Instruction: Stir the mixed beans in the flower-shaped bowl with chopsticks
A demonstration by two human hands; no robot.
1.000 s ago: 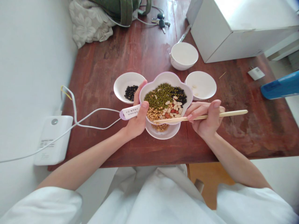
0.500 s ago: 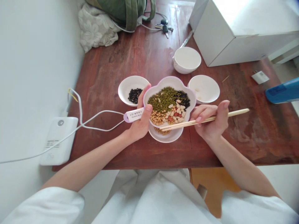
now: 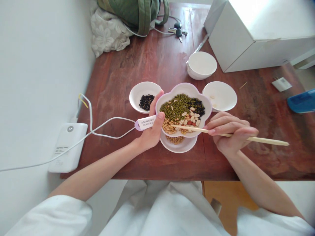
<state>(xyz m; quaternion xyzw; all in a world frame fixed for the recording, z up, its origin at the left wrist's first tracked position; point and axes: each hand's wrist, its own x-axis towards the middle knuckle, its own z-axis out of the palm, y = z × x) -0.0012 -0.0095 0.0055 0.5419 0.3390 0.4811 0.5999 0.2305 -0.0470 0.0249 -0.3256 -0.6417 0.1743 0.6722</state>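
Note:
My left hand (image 3: 154, 127) grips the left side of a flower-shaped bowl (image 3: 208, 113) with a lilac rim, thumb on the edge beside a labelled handle. In it lie green mung beans (image 3: 176, 107), black beans (image 3: 198, 106), soybeans (image 3: 168, 126) and peanuts (image 3: 194, 118) in patches. My right hand (image 3: 230, 131) is closed around a pair of chopsticks (image 3: 268, 141), whose tips lie over the soybeans. Partly covered beneath the flower-shaped bowl, a white bowl (image 3: 178, 149) holds more soybeans. To the left, another white bowl (image 3: 136, 95) contains black beans.
Two more white bowls stand behind and right: a farther bowl (image 3: 202, 65) and a nearer bowl (image 3: 221, 95) with a few pale bits. Around them are a white box (image 3: 261, 52), keys (image 3: 178, 32), a green bag (image 3: 130, 13), a charger (image 3: 282, 84) and a cabled power bank (image 3: 67, 147).
The chopstick tips have gone from the flower-shaped bowl's front rim to over the soybeans inside. My right hand has turned, lowering the rear ends. The whole view has shifted slightly.

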